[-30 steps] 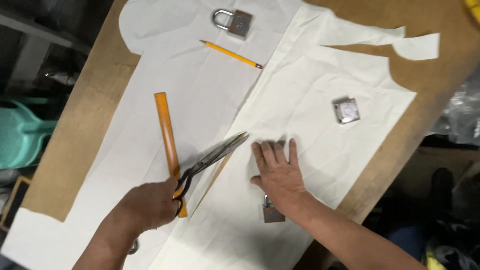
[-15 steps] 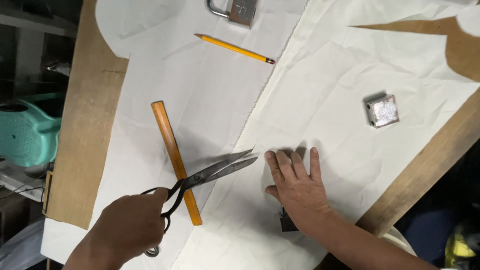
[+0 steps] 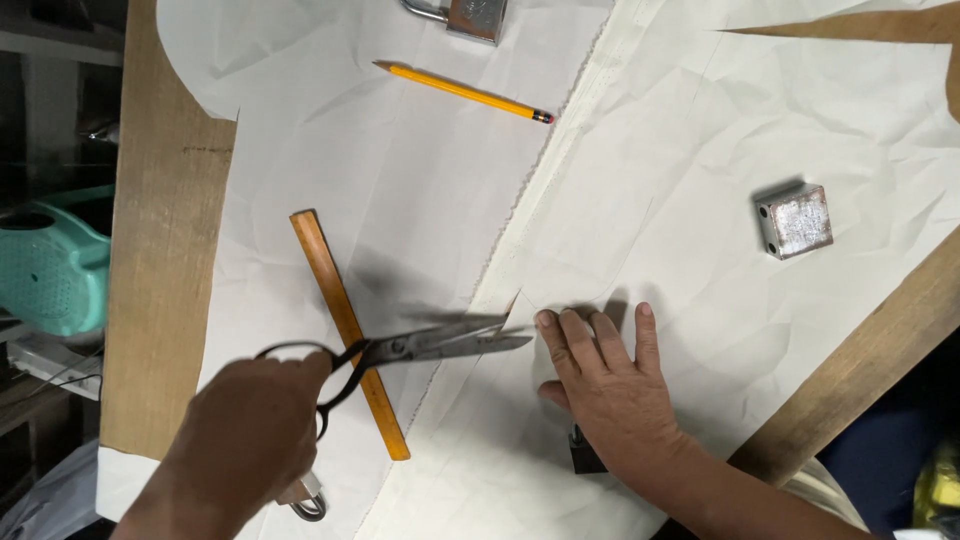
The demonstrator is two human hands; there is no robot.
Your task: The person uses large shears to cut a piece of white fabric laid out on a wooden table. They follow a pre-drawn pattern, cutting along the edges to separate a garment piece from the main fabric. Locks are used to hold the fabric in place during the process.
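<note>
1. Left hand (image 3: 245,435): fingers clenched through the loop handles of the large dark metal scissors (image 3: 400,352). Blades lie nearly horizontal, close together, tips pointing right.
2. Scissor tips sit at the frayed edge of the off-white woven fabric sheet (image 3: 700,300), at a small notch in that edge, just left of the right hand's fingertips. Blades are motion-blurred; can't tell whether they are fully closed.
3. Right hand (image 3: 610,385): released, fingers spread, palm pressed flat on the fabric. It grips nothing and just pins the cloth beside the scissor tips.
4. Scissors cross over the long orange-brown wooden ruler (image 3: 348,333), which lies diagonally on the white pattern paper (image 3: 400,180), upper end to the left, lower end to the right.
5. Small dark block (image 3: 585,455) shows partly under the right wrist, on the fabric. Its kind is unclear.
6. Square silver metal weight block (image 3: 794,221) rests on the fabric, well apart to the upper right of the right hand.
7. Yellow pencil (image 3: 465,92) lies on the paper near the top, eraser end toward the fabric edge.
8. Silver padlock (image 3: 472,15) at the top edge, partly cut off. Another padlock shackle (image 3: 308,503) peeks out below the left hand.
9. Brown wooden counter (image 3: 160,300) carries everything. Teal plastic container (image 3: 45,270) sits off the counter at left.
</note>
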